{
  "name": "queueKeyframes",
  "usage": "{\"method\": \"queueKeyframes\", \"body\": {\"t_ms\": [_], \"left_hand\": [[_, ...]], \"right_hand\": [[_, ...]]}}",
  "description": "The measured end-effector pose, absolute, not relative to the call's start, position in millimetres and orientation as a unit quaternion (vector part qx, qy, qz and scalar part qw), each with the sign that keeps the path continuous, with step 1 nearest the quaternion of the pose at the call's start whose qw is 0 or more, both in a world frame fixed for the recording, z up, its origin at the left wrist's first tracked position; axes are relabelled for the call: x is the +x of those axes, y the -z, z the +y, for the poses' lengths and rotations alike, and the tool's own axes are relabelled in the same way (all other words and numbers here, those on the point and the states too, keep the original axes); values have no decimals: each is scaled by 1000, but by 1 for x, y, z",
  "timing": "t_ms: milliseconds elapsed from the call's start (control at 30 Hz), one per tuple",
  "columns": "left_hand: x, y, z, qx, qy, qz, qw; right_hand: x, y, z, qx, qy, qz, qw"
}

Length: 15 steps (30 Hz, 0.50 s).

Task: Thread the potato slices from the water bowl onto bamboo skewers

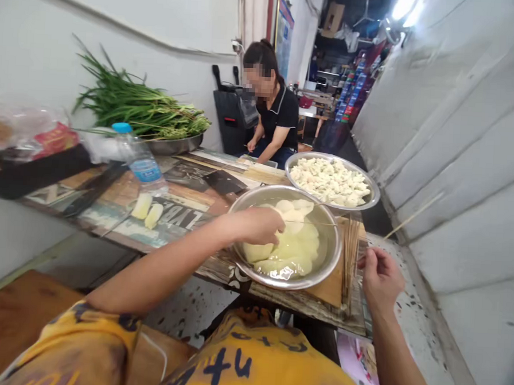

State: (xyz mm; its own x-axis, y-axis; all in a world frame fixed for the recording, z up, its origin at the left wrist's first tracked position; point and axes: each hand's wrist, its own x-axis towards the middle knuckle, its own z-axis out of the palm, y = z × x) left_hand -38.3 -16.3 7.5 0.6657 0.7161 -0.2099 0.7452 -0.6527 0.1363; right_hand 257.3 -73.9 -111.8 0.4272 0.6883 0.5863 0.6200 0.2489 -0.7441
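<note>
A metal bowl (334,260) of water holds thin, pale yellow slices (295,249) that look like potato. My left hand (261,224) reaches over its left side, fingers curled down around a slice (258,251) at the water; the fingertips are partly hidden. A thin stick (311,222) lies across the bowl to the right of that hand. Right of the bowl, my right hand (382,276) is closed, thumb against fingers, on a thin wooden skewer (413,215) that slants up and right. Close by it, a bundle of skewers (350,258) lies on a board (327,291).
Behind the bowl stands a wide metal tray (375,190) of pale chopped pieces (329,180). A water bottle (144,166), two peeled pale pieces (153,216) and a basin (177,145) of green leafy stalks (136,103) are on the left. A person (276,113) sits across the table (182,211).
</note>
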Motion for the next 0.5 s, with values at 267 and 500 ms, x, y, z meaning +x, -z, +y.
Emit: {"method": "queueKeyframes", "body": {"t_ms": [267,500], "left_hand": [[54,24,-27,921,64,376,81],[75,52,0,876,-9,458,152]], "right_hand": [[237,95,-98,-588,-58,-534,604],[234,92,-114,-596,-72,-542,588]]}}
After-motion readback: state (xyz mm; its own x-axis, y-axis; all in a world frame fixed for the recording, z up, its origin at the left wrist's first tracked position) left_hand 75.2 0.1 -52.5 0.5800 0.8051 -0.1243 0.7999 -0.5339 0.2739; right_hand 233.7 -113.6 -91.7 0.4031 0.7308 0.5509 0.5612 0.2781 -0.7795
